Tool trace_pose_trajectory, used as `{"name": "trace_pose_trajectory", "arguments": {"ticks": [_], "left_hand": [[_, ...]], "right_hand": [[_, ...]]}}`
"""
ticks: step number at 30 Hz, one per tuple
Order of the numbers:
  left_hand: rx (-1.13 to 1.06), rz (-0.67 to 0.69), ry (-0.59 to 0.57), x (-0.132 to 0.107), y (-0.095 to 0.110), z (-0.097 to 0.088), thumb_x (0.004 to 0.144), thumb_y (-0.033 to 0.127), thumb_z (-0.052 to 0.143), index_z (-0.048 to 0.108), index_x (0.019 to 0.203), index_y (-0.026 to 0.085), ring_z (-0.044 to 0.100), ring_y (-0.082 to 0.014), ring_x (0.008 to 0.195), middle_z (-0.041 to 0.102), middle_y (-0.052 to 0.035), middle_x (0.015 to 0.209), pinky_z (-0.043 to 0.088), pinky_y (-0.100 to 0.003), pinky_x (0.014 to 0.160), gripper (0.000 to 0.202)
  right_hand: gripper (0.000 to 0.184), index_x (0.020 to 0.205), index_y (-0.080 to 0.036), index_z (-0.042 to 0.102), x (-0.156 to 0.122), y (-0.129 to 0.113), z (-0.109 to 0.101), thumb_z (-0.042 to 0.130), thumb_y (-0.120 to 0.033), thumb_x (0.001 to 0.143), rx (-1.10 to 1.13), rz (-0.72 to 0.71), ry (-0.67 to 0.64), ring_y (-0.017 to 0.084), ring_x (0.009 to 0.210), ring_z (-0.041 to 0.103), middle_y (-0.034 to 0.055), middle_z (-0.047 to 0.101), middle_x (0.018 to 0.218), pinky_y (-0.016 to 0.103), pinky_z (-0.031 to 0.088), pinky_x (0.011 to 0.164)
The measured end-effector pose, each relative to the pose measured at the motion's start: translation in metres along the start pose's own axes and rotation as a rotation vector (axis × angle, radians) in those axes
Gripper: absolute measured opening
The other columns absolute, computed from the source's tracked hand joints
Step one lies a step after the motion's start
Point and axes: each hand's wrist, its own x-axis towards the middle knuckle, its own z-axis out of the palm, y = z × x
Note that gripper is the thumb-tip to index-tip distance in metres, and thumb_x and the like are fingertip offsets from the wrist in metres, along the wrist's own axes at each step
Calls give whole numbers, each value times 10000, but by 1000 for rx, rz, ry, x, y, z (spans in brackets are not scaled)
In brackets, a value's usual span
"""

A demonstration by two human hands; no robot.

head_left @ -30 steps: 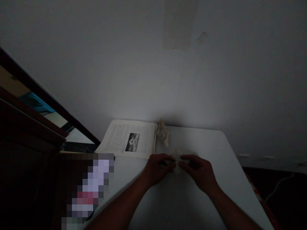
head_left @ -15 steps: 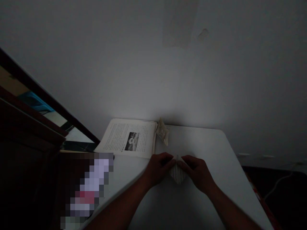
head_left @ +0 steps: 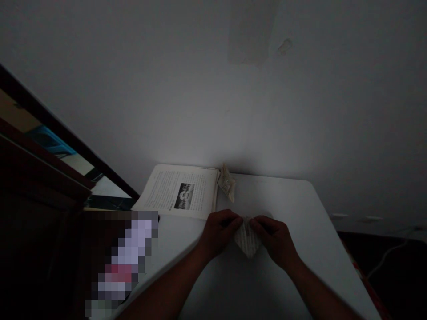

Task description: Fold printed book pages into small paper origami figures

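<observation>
A small folded piece of printed paper [head_left: 247, 240] is held between both hands over the white table [head_left: 300, 231]; its pointed end faces me. My left hand [head_left: 218, 233] pinches its left upper edge with curled fingers. My right hand [head_left: 275, 240] pinches the right upper edge the same way. The paper's upper part is hidden by my fingertips. The scene is dim.
An open book [head_left: 180, 192] with a photograph lies at the table's far left. A folded paper shape [head_left: 227, 184] rests against the book's right edge near the wall. A dark wooden frame [head_left: 60, 138] and a blurred patch are at the left.
The paper was turned from a flat spread shape into a folded wedge pointing toward me. Both hands drew closer together and slightly nearer.
</observation>
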Motion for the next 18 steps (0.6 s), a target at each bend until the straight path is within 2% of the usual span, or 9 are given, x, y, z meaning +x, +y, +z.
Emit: {"name": "trace_pose_trajectory", "arguments": {"ticks": [8,18], "left_hand": [[35,18,51,1,-1,-2,824,303,541,593,676,138,455,-96,579,497,25,612,353,-200,553,228],[-7,-28,260,1,-6,-6,831,355,530,545,723,160,450,-88,530,456,52,580,361,-184,508,224]], "right_hand": [[257,698,-176,635,0,2,-2,560,-400,800,-13,-8,100,132,580,529,-9,567,611,224,426,520],[267,735,-165,676,3,3,-6,653,-428,697,22,89,382,170,645,604,30,674,684,259,489,591]]}}
